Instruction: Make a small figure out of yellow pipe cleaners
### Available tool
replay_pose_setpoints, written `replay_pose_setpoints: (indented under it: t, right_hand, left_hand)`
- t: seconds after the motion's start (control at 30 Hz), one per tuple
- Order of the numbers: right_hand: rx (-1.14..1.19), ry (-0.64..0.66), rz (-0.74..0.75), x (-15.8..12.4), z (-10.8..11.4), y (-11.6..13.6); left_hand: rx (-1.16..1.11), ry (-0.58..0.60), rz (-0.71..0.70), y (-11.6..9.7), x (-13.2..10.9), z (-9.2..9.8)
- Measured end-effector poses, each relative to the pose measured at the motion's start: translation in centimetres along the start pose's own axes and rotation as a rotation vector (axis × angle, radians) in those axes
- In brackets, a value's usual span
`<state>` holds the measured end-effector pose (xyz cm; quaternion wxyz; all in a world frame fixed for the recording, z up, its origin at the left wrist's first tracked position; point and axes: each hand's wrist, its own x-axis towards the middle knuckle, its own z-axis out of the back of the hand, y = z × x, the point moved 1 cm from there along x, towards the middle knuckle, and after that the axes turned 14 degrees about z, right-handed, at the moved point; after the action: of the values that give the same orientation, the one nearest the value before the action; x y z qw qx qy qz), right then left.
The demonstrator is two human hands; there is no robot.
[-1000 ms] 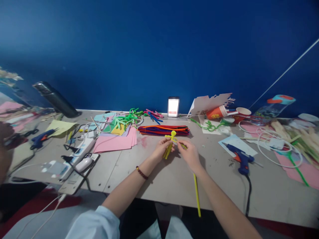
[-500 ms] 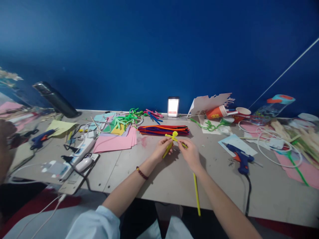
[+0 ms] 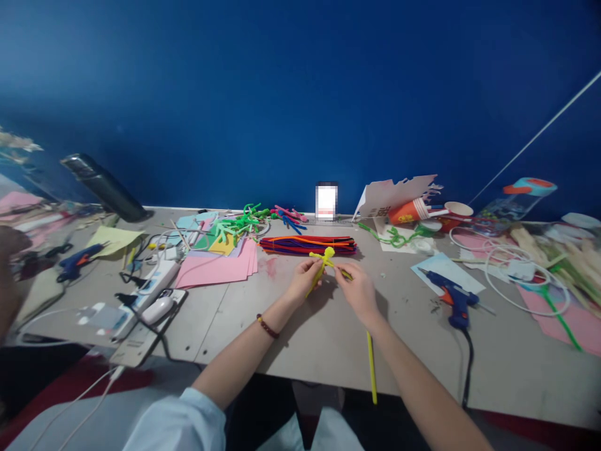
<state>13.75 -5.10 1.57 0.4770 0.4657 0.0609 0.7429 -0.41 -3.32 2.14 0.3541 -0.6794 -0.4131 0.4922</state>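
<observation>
Between my hands is a small yellow figure [image 3: 328,254] twisted from pipe cleaners, with a round knob at its top and arms sticking out. My left hand [image 3: 306,278] pinches its lower left part, fingers closed. My right hand [image 3: 359,283] is closed on a yellow pipe cleaner that joins the figure; a long yellow length [image 3: 372,369] hangs below my right wrist, past the table edge. Just behind the figure lies a bundle of red, orange and purple pipe cleaners [image 3: 307,245].
A glue gun [image 3: 453,295] rests on light blue paper at right. Pink paper [image 3: 216,266], green pipe cleaners [image 3: 241,220] and a power strip [image 3: 148,297] lie at left. A lit phone [image 3: 326,202] stands at the wall. Another person's hand [image 3: 12,269] shows at far left.
Both hands stay in nearly the same place. The yellow figure has tilted very slightly, and the hanging yellow length has shifted up a little.
</observation>
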Motion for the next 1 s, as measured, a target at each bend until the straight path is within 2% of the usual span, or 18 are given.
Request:
replay_pose_setpoints:
  t: [0.3, 0.43, 0.8, 1.0]
  right_hand:
    - [0.005, -0.003, -0.001, 0.0, -0.1, 0.1]
    - [0.041, -0.006, -0.042, -0.1, -0.1, 0.2]
    - [0.413, 0.139, -0.415, -0.3, -0.8, 0.9]
    - [0.470, 0.215, -0.526, 0.0, -1.3, -0.9]
  left_hand:
    - [0.063, 0.008, -0.140, 0.4, 0.4, 0.0]
    - [0.035, 0.016, -0.140, 0.5, 0.5, 0.0]
    - [-0.174, 0.042, -0.058, 0.5, 0.6, 0.0]
    - [-0.243, 0.208, -0.009, -0.3, -0.1, 0.0]
